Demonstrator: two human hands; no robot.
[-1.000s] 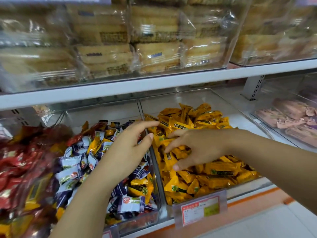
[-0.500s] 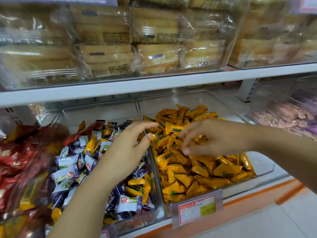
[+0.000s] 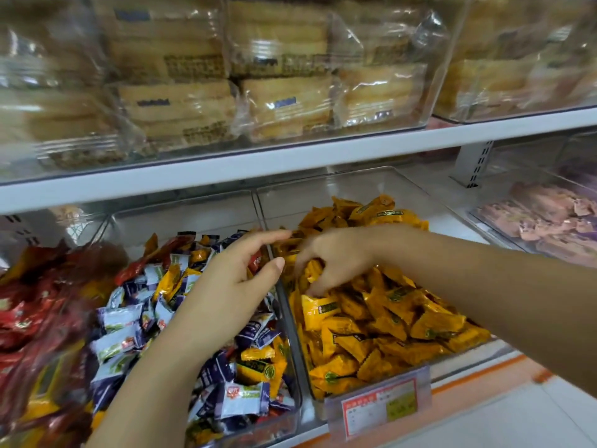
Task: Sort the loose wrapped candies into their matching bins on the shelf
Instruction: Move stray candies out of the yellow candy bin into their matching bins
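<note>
A clear bin (image 3: 361,189) on the lower shelf holds a heap of yellow wrapped candies (image 3: 387,318). To its left, another clear bin (image 3: 181,215) holds white-and-purple candies (image 3: 119,321) mixed with yellow candies (image 3: 258,367) and red ones. My left hand (image 3: 235,282) hovers over the mixed bin's right side with fingers stretched out; a red wrapper (image 3: 256,262) shows between fingers and thumb. My right hand (image 3: 336,260) is at the yellow bin's left edge, fingers curled down round a yellow candy (image 3: 314,272).
A bin of red wrapped candies (image 3: 35,305) sits at far left, and a bin of pink packets (image 3: 549,218) at far right. A white upper shelf (image 3: 290,156) carries clear boxes of packaged biscuits. A price tag (image 3: 381,402) hangs on the yellow bin's front.
My right hand lifted off the yellow heap, moved left to the divider between the bins, and its fingers curled. My left hand stayed over the mixed bin.
</note>
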